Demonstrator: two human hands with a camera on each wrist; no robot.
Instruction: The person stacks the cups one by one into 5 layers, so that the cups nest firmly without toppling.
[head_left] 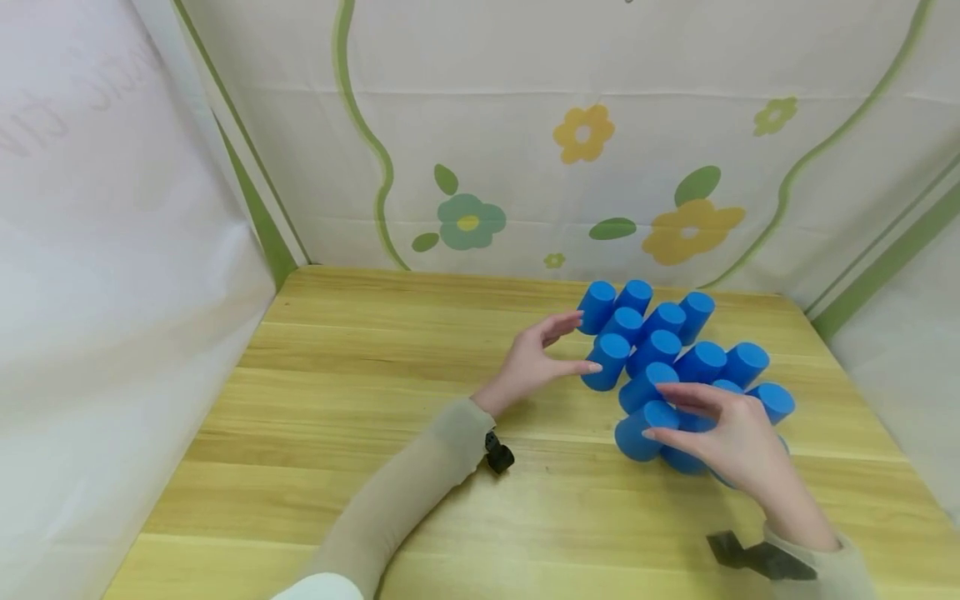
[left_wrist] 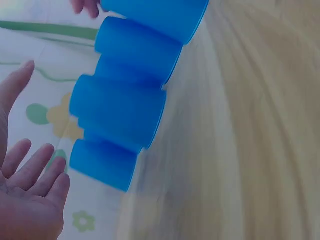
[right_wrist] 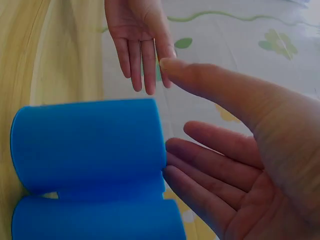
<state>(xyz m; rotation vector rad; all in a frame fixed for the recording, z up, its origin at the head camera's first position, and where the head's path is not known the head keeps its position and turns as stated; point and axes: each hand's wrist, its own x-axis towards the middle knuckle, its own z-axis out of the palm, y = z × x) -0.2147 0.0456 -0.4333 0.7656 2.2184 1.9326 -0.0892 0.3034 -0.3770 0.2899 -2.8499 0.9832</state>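
Observation:
Several blue cups [head_left: 664, 343] stand upside down in a close cluster on the right half of the wooden table. My left hand [head_left: 531, 363] is at the cluster's left side, its thumb and fingers apart near the two leftmost cups. In the left wrist view that hand [left_wrist: 32, 200] holds nothing. My right hand [head_left: 738, 442] hovers over the front right cups, hiding some of them. The right wrist view shows its fingers [right_wrist: 215, 170] extended and the thumb spread away, close beside the top of a front cup [right_wrist: 90, 145].
The wooden table [head_left: 360, 350] extends to the left and front of the cups. A white cloth wall [head_left: 510, 150] with flower prints rises behind it, and white cloth hangs at both sides. A small black device [head_left: 498, 454] sits at the left wrist.

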